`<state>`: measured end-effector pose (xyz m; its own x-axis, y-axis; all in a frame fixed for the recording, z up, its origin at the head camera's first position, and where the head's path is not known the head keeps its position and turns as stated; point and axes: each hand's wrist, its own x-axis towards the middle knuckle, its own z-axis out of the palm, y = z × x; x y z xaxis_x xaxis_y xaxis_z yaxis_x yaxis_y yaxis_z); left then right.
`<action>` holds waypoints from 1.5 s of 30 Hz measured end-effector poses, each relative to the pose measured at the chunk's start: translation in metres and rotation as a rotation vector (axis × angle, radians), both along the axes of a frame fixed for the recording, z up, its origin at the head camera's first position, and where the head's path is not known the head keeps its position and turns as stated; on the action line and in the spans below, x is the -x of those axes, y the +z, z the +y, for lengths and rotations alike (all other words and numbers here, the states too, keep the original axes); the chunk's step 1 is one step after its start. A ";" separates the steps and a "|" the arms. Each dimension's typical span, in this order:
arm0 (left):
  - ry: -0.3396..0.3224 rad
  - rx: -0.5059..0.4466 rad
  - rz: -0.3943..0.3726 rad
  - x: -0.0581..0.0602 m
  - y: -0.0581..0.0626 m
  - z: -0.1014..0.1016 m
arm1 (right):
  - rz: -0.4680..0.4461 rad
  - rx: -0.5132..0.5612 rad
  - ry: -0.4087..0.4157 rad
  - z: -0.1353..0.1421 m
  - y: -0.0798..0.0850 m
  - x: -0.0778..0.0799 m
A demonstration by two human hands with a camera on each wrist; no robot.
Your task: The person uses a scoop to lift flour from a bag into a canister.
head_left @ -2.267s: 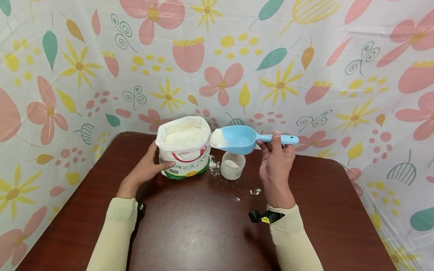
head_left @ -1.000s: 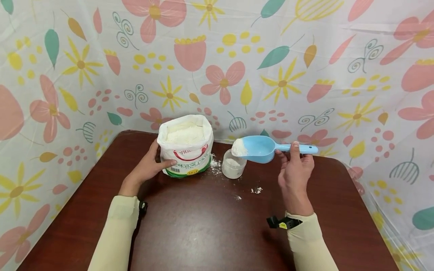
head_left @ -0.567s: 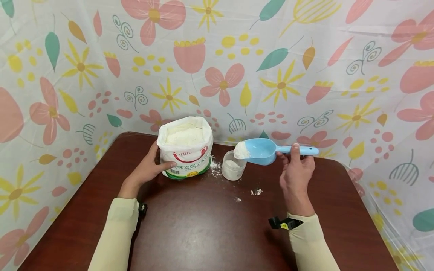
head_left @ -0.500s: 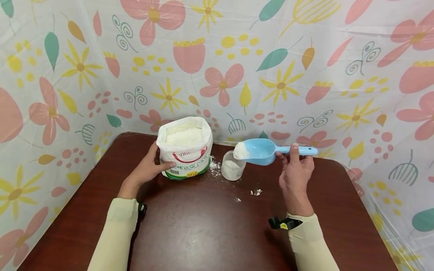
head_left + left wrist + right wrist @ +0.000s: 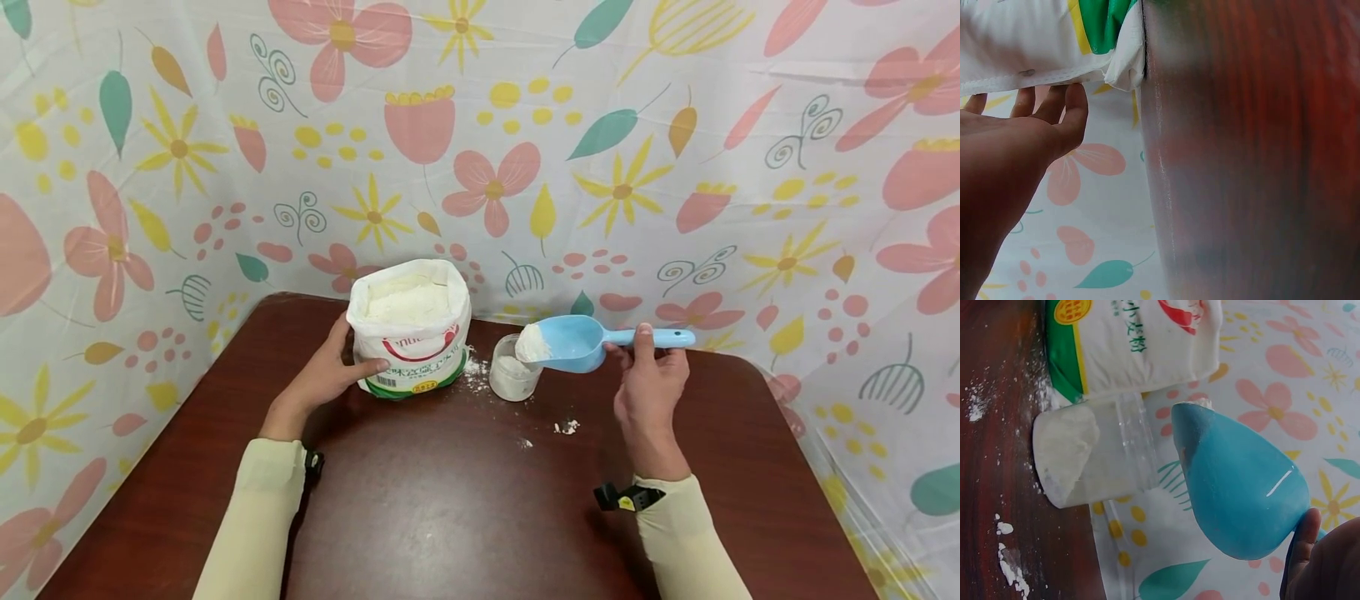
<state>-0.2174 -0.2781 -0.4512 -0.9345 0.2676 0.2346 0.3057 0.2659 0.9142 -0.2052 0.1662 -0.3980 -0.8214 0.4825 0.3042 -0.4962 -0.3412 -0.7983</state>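
My left hand (image 5: 318, 379) holds the left side of an open white flour bag (image 5: 412, 354), thumb on its front, fingers round the side. In the left wrist view, fingertips (image 5: 1075, 94) touch the bag's edge. With my right hand (image 5: 651, 383) I grip the handle of a light blue scoop (image 5: 577, 340), thumb on top. White flour (image 5: 533, 343) is heaped at the scoop's front end. That end hangs over the mouth of a small clear jar (image 5: 513, 382) partly filled with flour. From the right wrist, the scoop's underside (image 5: 1241, 487) shows just above the jar's rim.
Spilled flour (image 5: 476, 373) lies between bag and jar, and small clumps (image 5: 567, 426) are in front of the jar. All stand near the back edge of a dark brown table (image 5: 435, 500). A flower-printed curtain (image 5: 480, 108) hangs directly behind.
The scoop has moved right from beside the bag to over the jar. Within the last half second it has dropped slightly and shifted a little left. My left hand has stayed on the bag.
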 end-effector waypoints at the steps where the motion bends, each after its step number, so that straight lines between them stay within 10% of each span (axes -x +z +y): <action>1: 0.002 0.000 -0.002 0.000 0.000 0.000 | 0.006 -0.008 0.000 0.000 -0.001 0.000; 45: 0.031 0.034 -0.044 -0.001 -0.002 -0.001 | 0.057 -0.262 -0.022 -0.012 0.001 0.007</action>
